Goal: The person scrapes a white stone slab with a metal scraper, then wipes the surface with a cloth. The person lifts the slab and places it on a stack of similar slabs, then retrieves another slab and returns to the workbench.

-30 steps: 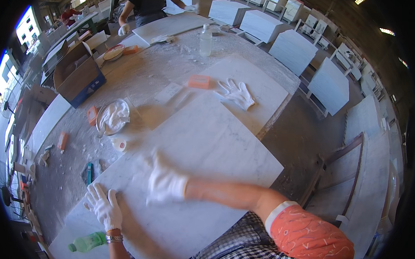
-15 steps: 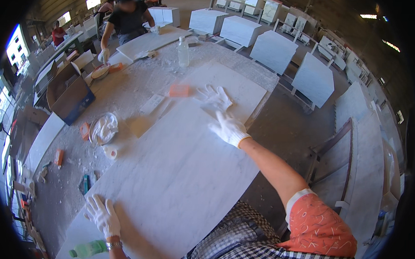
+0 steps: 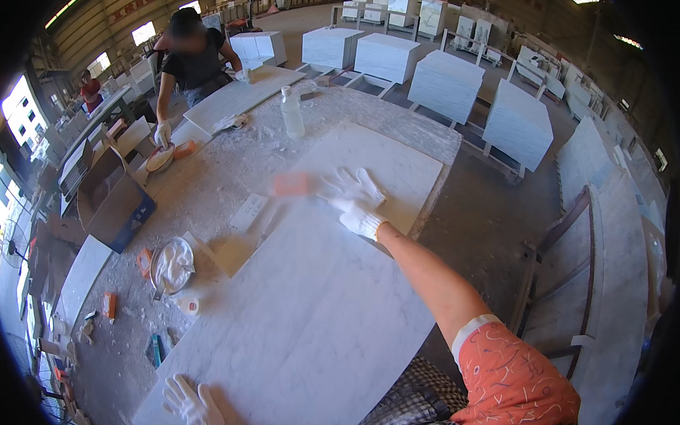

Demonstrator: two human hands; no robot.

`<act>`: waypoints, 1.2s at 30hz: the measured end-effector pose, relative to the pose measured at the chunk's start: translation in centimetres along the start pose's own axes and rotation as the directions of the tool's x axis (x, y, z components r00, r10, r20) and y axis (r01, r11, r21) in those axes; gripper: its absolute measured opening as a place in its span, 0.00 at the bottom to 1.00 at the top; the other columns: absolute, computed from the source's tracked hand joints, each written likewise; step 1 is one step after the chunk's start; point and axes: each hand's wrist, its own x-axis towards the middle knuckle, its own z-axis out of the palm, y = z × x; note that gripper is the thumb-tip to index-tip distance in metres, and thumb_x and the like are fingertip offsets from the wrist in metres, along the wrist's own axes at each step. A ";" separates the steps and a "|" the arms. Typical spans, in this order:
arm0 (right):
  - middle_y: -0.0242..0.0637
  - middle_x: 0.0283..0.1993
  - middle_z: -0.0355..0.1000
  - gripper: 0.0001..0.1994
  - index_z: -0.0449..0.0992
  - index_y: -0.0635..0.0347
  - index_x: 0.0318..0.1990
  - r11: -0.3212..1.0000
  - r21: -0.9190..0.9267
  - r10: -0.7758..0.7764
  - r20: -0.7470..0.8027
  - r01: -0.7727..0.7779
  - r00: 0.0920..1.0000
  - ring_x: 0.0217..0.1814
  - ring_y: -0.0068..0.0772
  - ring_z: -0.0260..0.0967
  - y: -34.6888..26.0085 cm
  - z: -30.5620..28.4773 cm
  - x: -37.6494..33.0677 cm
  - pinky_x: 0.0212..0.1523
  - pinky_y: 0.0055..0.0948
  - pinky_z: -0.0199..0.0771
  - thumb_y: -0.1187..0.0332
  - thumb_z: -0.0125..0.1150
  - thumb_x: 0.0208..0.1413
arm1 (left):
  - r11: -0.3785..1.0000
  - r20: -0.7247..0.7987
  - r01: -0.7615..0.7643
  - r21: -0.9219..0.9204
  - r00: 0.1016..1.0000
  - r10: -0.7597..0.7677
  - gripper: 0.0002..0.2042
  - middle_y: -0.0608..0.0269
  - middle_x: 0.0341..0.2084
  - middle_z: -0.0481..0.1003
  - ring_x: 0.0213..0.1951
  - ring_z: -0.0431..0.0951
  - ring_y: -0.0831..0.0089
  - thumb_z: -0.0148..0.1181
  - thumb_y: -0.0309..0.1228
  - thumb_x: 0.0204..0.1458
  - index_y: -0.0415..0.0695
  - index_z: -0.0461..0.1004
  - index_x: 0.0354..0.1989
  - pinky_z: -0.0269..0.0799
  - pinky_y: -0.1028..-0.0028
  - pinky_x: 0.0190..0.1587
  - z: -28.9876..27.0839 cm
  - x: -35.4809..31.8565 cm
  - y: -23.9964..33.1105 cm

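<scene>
A large pale grey-veined marble slab [image 3: 277, 308] lies across the table in front of me. Flat on its near left part rests my left hand [image 3: 193, 404] in a white knit glove, fingers spread. My right hand [image 3: 360, 218], gloved too, reaches over the far part of the slab with its fingers stretched leftward and slightly blurred; nothing shows in it. Just beyond it lies a loose white glove [image 3: 358, 185]. An orange block [image 3: 291, 184] sits left of that glove, past the fingertips. Another pale slab [image 3: 401, 166] lies beyond.
To the left stand a bowl of white paste [image 3: 175, 267], a cardboard box [image 3: 116, 201] and a small orange box [image 3: 109, 305]. A clear bottle [image 3: 292, 113] stands farther back. Across the table a co-worker [image 3: 196, 54] handles another slab. White stone blocks [image 3: 447, 85] line the floor behind.
My right hand has moved leftward, closer to the loose glove and the orange block. The view has shifted, so my left hand appears lower and the green bottle beside it is out of frame.
</scene>
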 end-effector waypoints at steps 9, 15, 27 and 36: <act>0.53 0.69 0.67 0.31 0.71 0.59 0.61 0.926 -0.378 -0.053 -0.087 0.016 0.995 0.68 0.60 0.67 -5.9 0.4 -5.8 0.64 0.62 0.65 0.40 0.56 0.67 | 0.990 0.071 0.099 -0.098 0.993 -0.092 0.36 0.42 0.80 0.47 0.80 0.42 0.40 0.45 0.53 0.69 0.44 0.53 0.80 0.24 0.39 0.78 1.7 1.5 2.1; 0.50 0.80 0.57 0.39 0.64 0.57 0.74 0.756 -0.498 -0.319 0.285 0.424 0.904 0.84 0.61 0.46 -18.7 4.6 -11.8 0.71 0.74 0.52 0.35 0.48 0.67 | 0.954 -0.106 -0.096 -0.286 0.992 0.068 0.35 0.41 0.79 0.51 0.81 0.44 0.43 0.43 0.51 0.71 0.38 0.53 0.79 0.24 0.42 0.79 2.5 1.6 6.0; 0.48 0.62 0.70 0.31 0.74 0.58 0.58 0.845 -0.413 -0.351 0.049 0.339 0.935 0.66 0.62 0.66 -13.2 -0.3 -20.1 0.66 0.67 0.62 0.41 0.62 0.61 | 0.972 -0.112 0.010 -0.234 0.993 -0.037 0.34 0.47 0.80 0.52 0.81 0.45 0.45 0.37 0.53 0.73 0.43 0.54 0.79 0.25 0.45 0.80 5.9 0.3 -2.9; 0.50 0.83 0.52 0.39 0.58 0.55 0.78 0.820 -0.545 0.111 -0.149 -0.176 0.982 0.85 0.62 0.46 -2.9 -1.2 -18.2 0.74 0.68 0.55 0.37 0.44 0.71 | 0.792 -0.380 -0.506 -0.342 0.845 0.376 0.37 0.42 0.78 0.52 0.80 0.41 0.39 0.53 0.58 0.64 0.50 0.62 0.76 0.26 0.34 0.77 0.4 -6.8 11.9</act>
